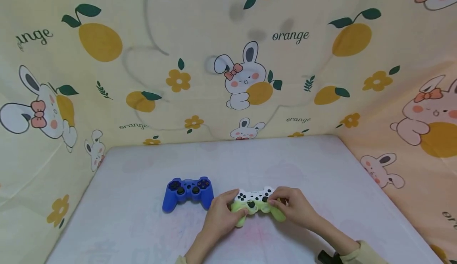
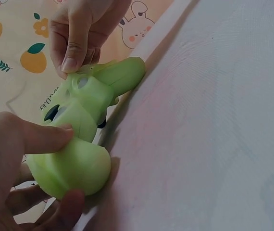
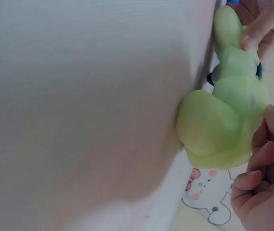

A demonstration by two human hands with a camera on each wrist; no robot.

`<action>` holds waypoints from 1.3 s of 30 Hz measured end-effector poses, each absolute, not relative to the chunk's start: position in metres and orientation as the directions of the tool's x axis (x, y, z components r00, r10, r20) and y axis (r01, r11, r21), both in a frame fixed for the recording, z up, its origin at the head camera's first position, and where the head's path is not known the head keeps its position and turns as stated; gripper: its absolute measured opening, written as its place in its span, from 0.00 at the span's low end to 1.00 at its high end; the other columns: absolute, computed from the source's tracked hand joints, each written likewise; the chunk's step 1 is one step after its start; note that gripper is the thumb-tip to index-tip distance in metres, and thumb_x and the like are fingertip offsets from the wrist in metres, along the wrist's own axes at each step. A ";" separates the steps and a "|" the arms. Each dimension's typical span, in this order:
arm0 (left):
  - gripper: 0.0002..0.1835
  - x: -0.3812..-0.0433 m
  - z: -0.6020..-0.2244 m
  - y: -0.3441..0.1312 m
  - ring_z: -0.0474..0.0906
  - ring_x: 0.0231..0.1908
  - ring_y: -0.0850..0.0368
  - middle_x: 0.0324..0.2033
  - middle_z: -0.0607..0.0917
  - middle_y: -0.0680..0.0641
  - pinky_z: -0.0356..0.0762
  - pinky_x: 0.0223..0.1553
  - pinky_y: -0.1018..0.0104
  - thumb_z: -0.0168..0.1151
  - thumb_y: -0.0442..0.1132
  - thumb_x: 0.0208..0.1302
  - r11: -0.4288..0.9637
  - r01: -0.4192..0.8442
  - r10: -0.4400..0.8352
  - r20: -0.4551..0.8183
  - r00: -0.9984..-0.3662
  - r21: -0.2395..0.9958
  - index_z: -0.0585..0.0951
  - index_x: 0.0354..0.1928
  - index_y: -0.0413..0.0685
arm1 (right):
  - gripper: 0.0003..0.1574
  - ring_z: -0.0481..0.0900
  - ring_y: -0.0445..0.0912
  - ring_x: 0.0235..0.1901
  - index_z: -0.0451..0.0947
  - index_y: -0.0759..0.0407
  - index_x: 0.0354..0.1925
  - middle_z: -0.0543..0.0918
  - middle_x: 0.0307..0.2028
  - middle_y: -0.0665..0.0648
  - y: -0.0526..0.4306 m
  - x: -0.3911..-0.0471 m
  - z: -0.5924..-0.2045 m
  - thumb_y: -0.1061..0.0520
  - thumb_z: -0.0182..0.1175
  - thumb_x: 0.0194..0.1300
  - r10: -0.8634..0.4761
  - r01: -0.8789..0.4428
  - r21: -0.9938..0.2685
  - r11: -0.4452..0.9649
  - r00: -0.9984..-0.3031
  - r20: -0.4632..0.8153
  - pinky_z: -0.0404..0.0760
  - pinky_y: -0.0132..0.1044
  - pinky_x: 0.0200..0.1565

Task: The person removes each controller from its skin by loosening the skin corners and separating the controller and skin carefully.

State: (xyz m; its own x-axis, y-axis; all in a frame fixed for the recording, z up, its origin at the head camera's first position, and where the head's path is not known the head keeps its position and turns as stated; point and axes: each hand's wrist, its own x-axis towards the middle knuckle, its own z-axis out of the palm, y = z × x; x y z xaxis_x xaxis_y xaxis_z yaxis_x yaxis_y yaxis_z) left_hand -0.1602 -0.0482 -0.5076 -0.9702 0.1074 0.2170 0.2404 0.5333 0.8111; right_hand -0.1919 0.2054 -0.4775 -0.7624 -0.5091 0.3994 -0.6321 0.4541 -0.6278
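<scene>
A white game controller (image 1: pixel 255 195) lies low at the table's middle in the head view, its face with black buttons and thumbsticks upward. A light green, soft-looking cover (image 1: pixel 277 214) wraps its grips and lower part, while the white upper face shows bare. My left hand (image 1: pixel 222 215) grips the controller's left side, thumb pressed on the green cover. With thumb and fingers, my right hand (image 1: pixel 295 207) pinches the cover's edge near the right thumbstick. Both wrist views show the green cover's rounded grips (image 2: pixel 81 166) from the near side, close over the table.
Left of the hands lies a blue game controller (image 1: pixel 187 191), near my left fingers. The white-covered table (image 1: pixel 143 232) is bordered by a cloth backdrop (image 1: pixel 200 26) printed with rabbits and oranges. A black object (image 1: pixel 328 257) shows by the right sleeve.
</scene>
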 end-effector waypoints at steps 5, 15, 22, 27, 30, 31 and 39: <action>0.35 -0.161 -0.508 -0.050 0.74 0.59 0.48 0.57 0.81 0.48 0.68 0.60 0.51 0.77 0.51 0.50 0.529 0.236 0.110 0.209 -0.972 0.815 0.80 0.60 0.43 | 0.06 0.70 0.39 0.21 0.86 0.49 0.32 0.81 0.27 0.41 0.200 -0.194 -0.468 0.61 0.72 0.58 -0.459 -0.523 -0.677 0.517 -0.837 0.297 0.70 0.31 0.23; 0.35 -0.160 -0.507 -0.052 0.74 0.59 0.49 0.57 0.81 0.48 0.69 0.59 0.52 0.77 0.50 0.50 0.511 0.233 0.118 0.201 -0.972 0.827 0.79 0.60 0.43 | 0.22 0.79 0.54 0.47 0.83 0.54 0.49 0.82 0.49 0.55 0.205 -0.168 -0.444 0.51 0.73 0.57 -0.109 -0.128 -0.771 0.623 -0.991 0.077 0.78 0.49 0.47; 0.35 -0.161 -0.510 -0.052 0.74 0.59 0.49 0.57 0.80 0.47 0.68 0.60 0.51 0.76 0.51 0.51 0.509 0.240 0.134 0.200 -0.971 0.827 0.79 0.61 0.43 | 0.31 0.78 0.57 0.54 0.79 0.57 0.58 0.80 0.56 0.58 0.208 -0.165 -0.458 0.53 0.74 0.56 -0.112 -0.084 -0.821 0.564 -0.993 0.025 0.77 0.51 0.52; 0.35 -0.162 -0.509 -0.052 0.73 0.60 0.48 0.58 0.79 0.46 0.67 0.61 0.52 0.75 0.51 0.53 0.533 0.261 0.150 0.214 -0.965 0.805 0.78 0.61 0.42 | 0.30 0.79 0.55 0.50 0.80 0.56 0.57 0.81 0.55 0.57 0.204 -0.173 -0.467 0.55 0.73 0.57 -0.166 -0.116 -0.821 0.559 -0.986 0.027 0.79 0.48 0.50; 0.35 -0.161 -0.507 -0.051 0.72 0.59 0.46 0.58 0.79 0.46 0.67 0.61 0.51 0.75 0.52 0.53 0.595 0.279 0.154 0.234 -0.960 0.754 0.79 0.61 0.43 | 0.29 0.79 0.55 0.50 0.80 0.56 0.57 0.81 0.54 0.56 0.204 -0.176 -0.470 0.56 0.73 0.57 -0.182 -0.130 -0.805 0.578 -0.983 0.028 0.79 0.48 0.49; 0.34 -0.161 -0.506 -0.051 0.72 0.58 0.47 0.58 0.79 0.46 0.68 0.60 0.51 0.75 0.52 0.52 0.617 0.288 0.153 0.248 -0.957 0.732 0.80 0.60 0.44 | 0.29 0.79 0.55 0.49 0.80 0.56 0.57 0.81 0.54 0.57 0.205 -0.177 -0.470 0.57 0.73 0.57 -0.193 -0.141 -0.799 0.585 -0.981 0.033 0.79 0.48 0.48; 0.24 -0.160 -0.489 -0.045 0.74 0.43 0.61 0.46 0.80 0.55 0.75 0.44 0.63 0.75 0.52 0.54 0.620 0.393 0.217 0.333 -0.918 0.679 0.85 0.51 0.49 | 0.32 0.80 0.53 0.44 0.77 0.64 0.59 0.81 0.53 0.61 0.213 -0.191 -0.464 0.58 0.73 0.57 -0.384 -0.309 -0.755 0.578 -0.920 0.083 0.81 0.42 0.42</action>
State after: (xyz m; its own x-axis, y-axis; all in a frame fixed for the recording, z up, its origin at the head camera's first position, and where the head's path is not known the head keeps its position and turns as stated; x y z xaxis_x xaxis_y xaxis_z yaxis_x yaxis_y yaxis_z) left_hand -0.1605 -0.0451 -0.4890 -0.9175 0.2168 0.3333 0.3932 0.6195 0.6794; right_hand -0.1906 0.2133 -0.4645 -0.9196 -0.3842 0.0826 -0.3092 0.5777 -0.7554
